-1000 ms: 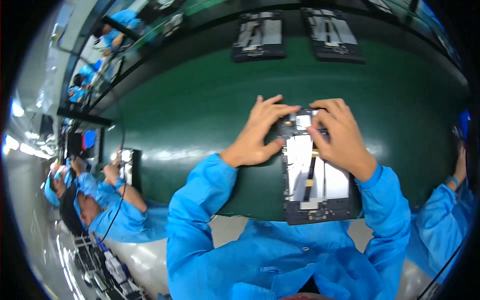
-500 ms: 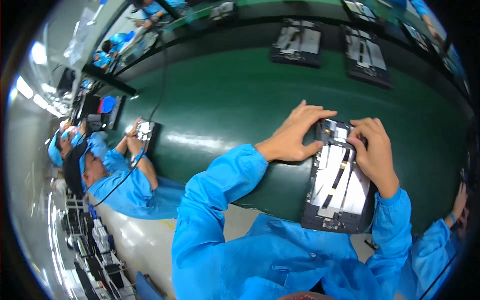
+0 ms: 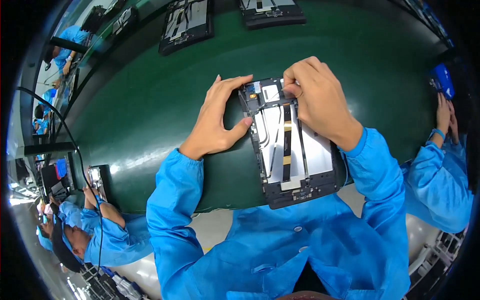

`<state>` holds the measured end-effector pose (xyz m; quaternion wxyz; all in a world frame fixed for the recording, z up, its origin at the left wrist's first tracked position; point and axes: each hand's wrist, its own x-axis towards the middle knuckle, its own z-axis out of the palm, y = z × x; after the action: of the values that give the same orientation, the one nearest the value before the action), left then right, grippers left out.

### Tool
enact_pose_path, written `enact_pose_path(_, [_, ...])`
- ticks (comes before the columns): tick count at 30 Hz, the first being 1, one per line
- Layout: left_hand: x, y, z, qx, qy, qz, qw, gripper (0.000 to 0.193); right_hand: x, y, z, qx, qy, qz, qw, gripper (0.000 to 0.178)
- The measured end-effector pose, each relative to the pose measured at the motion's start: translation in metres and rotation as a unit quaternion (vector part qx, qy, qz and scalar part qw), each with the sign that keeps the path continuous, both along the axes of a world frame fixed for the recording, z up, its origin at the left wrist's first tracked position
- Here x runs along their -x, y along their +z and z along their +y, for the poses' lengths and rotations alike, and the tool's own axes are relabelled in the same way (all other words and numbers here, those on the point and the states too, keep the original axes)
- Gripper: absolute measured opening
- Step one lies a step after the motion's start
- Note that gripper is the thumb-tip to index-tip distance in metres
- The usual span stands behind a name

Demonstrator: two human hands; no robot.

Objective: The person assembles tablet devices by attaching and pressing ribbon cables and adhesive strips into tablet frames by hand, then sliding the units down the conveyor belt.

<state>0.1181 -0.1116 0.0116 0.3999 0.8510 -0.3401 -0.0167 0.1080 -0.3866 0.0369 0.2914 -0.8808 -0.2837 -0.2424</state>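
Note:
An opened tablet (image 3: 320, 155) lies before me, its inner side up, with silver battery panels, dark ribbon cables and a black frame. Its near end reaches the table's front edge. My left hand (image 3: 212, 120) is spread around the far left corner, index fingertip at the top edge and thumb tip on the left edge. Over the far right part, my right hand (image 3: 320, 100) is closed in a pinch, thumb and index together beside a white square part (image 3: 271, 93). Whatever lies between those fingertips is too small to make out.
Two more opened tablets (image 3: 187, 22) (image 3: 272, 12) lie at the far side of the green table (image 3: 145, 110). A co-worker (image 3: 110, 235) at the left handles another device. At the right, another person's hands (image 3: 444, 115) are near a blue object (image 3: 442, 81). A black cable (image 3: 75, 142) hangs at the left.
The view has turned, so the tablet appears farther left and higher. My right fingers have drawn into a pinch over its far right part. The left hand stays spread at its corner.

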Motion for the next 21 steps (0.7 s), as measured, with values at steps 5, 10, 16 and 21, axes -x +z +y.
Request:
enact_pose_path(5, [0.002, 0.002, -0.006, 0.013, -0.016, -0.002, 1.0, 0.086, 0.001, -0.008, -0.004, 0.018, 0.017, 0.021, 0.999, 0.015])
enact_pose_path(10, [0.004, 0.007, -0.012, 0.002, 0.015, -0.009, 1.0, 0.089, 0.001, -0.008, -0.002, 0.037, 0.057, 0.043, 0.997, 0.013])
enact_pose_path(16, [0.002, 0.007, -0.014, 0.007, 0.024, 0.003, 1.0, 0.093, -0.001, -0.006, -0.003, 0.057, 0.076, 0.049, 0.994, 0.012])
enact_pose_path(21, [0.001, 0.0, -0.013, 0.009, 0.017, 0.005, 1.0, 0.102, -0.004, -0.006, -0.009, 0.042, 0.089, 0.062, 0.993, 0.013])
